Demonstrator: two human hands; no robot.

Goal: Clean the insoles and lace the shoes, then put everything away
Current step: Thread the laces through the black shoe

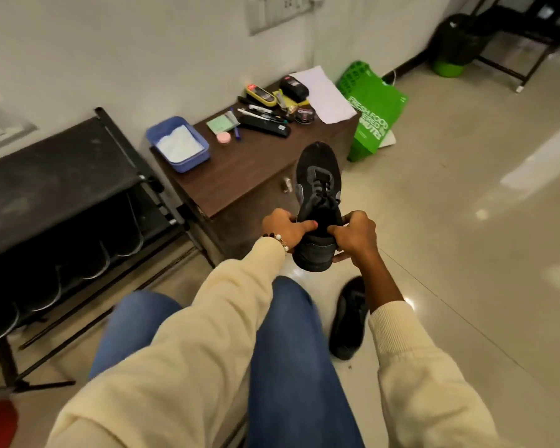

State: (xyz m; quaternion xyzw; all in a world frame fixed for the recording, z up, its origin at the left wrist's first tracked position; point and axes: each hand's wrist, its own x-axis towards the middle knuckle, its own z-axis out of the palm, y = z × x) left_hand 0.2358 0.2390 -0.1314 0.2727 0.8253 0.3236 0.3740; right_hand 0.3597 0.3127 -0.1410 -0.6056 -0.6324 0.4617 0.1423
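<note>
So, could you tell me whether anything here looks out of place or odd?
Mostly no. The second black shoe lies alone on the floor beside the person's leg while both hands, left and right, hold the other shoe. A sheet of white paper overhangs the brown table's far edge.

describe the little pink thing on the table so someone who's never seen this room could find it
Find the low brown table against the white wall, past the black shoe held up in both hands. Between the blue tray at its left end and the cluster of pens and black cases sits a small round pink container. It is the only pink, round item there, beside a blue pen.
</note>
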